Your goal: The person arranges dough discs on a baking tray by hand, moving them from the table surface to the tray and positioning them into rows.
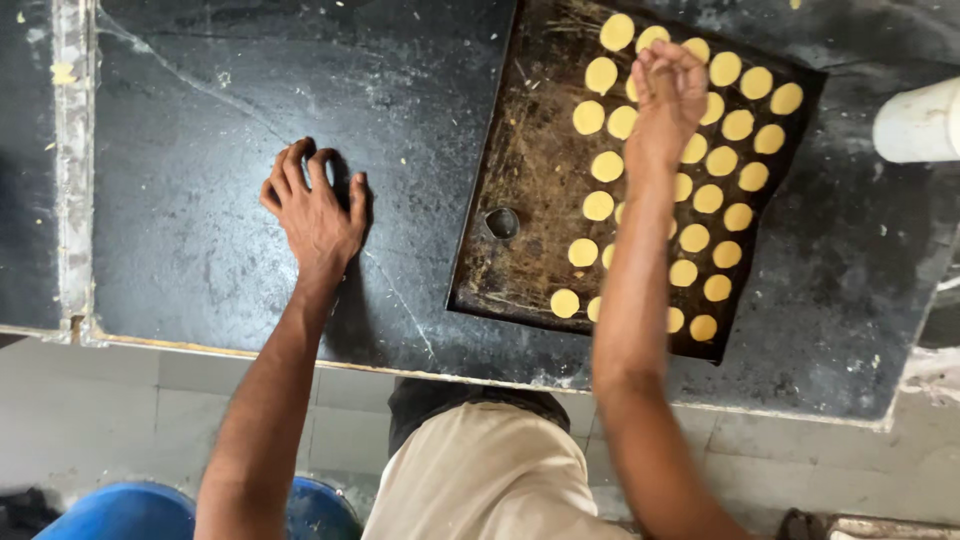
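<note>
A dark, scratched stone surface (230, 250) dusted with flour carries a worn, blackened metal baking tray (520, 200). The left hand (315, 210) rests fingers-curled on bare stone. The right hand (668, 90), pinched narrow, hovers over round, flat yellow dough discs (710, 200); what it holds is unclear.

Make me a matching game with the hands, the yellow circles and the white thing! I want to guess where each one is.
Things:
1. left hand
2. right hand
3. round flat yellow dough discs
4. white cylindrical container

Places:
A. at the right edge of the picture
B. fingertips on the bare dark stone counter
C. lying in rows on the dark metal baking tray
D. raised above the far rows of the tray, fingers bunched

Pairs: 1-B, 2-D, 3-C, 4-A
</note>
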